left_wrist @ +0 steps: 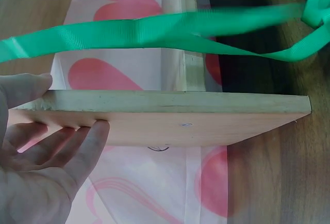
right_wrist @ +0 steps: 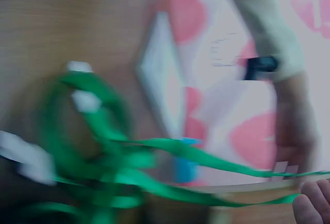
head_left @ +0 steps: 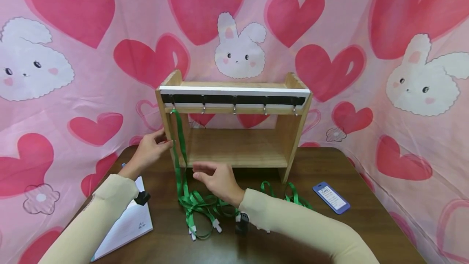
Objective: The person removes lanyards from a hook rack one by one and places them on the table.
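Note:
A wooden shelf [head_left: 234,146] with a row of metal hooks [head_left: 234,109] under its top stands on a dark table. A green lanyard [head_left: 178,150] hangs from the leftmost hook down to a heap of green lanyards [head_left: 199,209] with white clips. My left hand [head_left: 163,141] grips the shelf's left side panel [left_wrist: 206,115], thumb on its edge and fingers on its outer face [left_wrist: 72,105]. My right hand [head_left: 196,171] hovers in front of the shelf, fingers stretched towards the hanging strap, holding nothing. The right wrist view is blurred; a fingertip [right_wrist: 312,206] lies beside a green strap [right_wrist: 206,157].
More green lanyards [head_left: 291,196] lie to the right of my right arm. A blue badge holder [head_left: 331,198] lies at the right of the table [head_left: 366,223], and a white booklet [head_left: 128,221] at the left. A pink heart-and-bunny cloth [head_left: 238,31] hangs behind.

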Action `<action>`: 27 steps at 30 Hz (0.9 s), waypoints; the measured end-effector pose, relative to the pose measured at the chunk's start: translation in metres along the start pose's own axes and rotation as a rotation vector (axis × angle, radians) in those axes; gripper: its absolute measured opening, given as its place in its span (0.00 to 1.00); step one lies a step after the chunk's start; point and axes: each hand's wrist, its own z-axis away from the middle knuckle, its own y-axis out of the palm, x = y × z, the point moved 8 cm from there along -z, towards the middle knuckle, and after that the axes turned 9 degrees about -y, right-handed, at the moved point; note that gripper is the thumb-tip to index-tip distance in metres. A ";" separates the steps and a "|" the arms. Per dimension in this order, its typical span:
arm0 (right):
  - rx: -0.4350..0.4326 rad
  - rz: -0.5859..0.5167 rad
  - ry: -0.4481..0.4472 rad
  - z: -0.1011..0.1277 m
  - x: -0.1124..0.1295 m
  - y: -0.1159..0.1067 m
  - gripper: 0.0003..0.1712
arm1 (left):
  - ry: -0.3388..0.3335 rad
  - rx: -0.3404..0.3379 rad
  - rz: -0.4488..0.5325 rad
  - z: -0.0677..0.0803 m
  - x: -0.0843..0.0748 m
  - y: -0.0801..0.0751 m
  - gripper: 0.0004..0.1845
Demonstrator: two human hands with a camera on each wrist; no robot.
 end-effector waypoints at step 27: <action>-0.175 0.054 0.092 -0.112 0.052 -0.002 0.19 | -0.017 0.027 0.005 0.002 0.001 0.000 0.33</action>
